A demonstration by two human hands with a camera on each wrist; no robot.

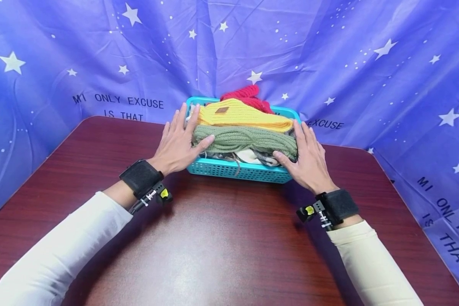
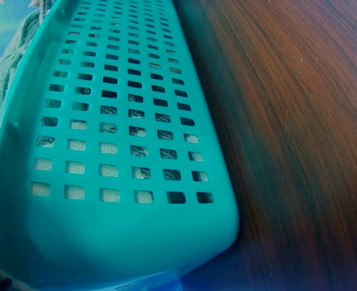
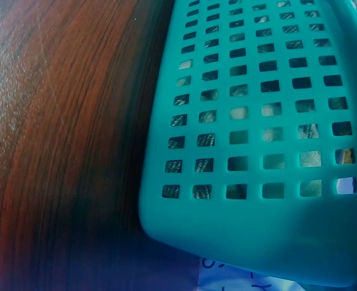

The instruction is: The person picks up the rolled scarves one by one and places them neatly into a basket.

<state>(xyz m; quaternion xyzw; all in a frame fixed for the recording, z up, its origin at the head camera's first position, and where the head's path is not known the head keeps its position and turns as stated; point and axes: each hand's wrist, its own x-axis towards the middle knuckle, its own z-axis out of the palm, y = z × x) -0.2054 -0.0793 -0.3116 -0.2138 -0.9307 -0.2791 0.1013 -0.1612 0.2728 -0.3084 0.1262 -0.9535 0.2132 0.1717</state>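
Note:
A turquoise plastic basket (image 1: 237, 171) with square holes stands on the table, filled with folded knitwear. At its left end lies my left hand (image 1: 177, 142), fingers straight along the rim and thumb over the green knit piece (image 1: 245, 139). My right hand (image 1: 310, 163) lies at the opposite end, its fingers extended and thumb reaching in over the near corner. Behind the green piece is a yellow knit (image 1: 248, 115) with a small brown patch, then a red knit (image 1: 242, 94). In both wrist views the basket wall (image 2: 105, 230) (image 3: 245, 227) fills much of the frame; neither hand's fingers show plainly there.
The dark red wooden table (image 1: 214, 238) has rounded far corners. A blue-purple curtain (image 1: 310, 51) with white stars and lettering hangs close behind the basket and along both sides. White and grey patterned cloth (image 1: 248, 156) lies at the basket's near side.

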